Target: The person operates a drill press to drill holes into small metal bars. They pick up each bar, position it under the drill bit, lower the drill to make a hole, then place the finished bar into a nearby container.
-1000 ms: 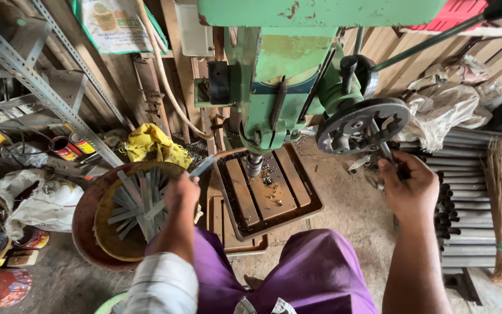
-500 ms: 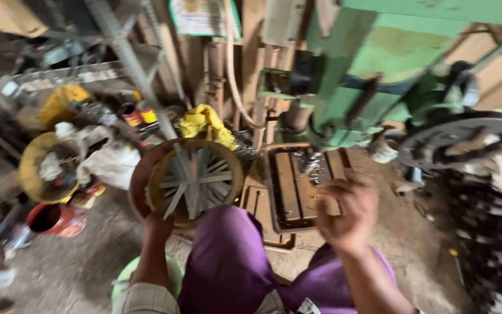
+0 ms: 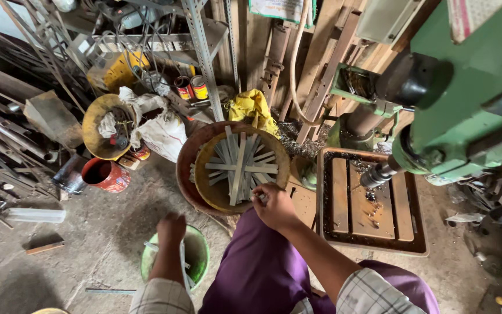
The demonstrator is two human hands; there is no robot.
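From the head view, everything sits around the shallow pan (image 3: pixel 204 174) on the floor, the one full of flat metal strips (image 3: pixel 240 166) fanned out like spokes. The right hand (image 3: pixel 274 204) is at the pan's near rim, fingers curled shut around the end of what looks like one strip, though I can't quite make out how much of it is gripped. The left hand (image 3: pixel 171 228) is down at the green bucket (image 3: pixel 200 251) just near-left of the pan, reaching into it; its fingers are hidden, so I can't tell if they're open or closed.

What worries me: bare hands on cut metal edges, so a slip could mean a slice. The strips are loosely piled, so yanking one could tip others over the rim. And the drill press table (image 3: pixel 373 203) right of the pan is littered with swarf, nasty stuff to brush against.
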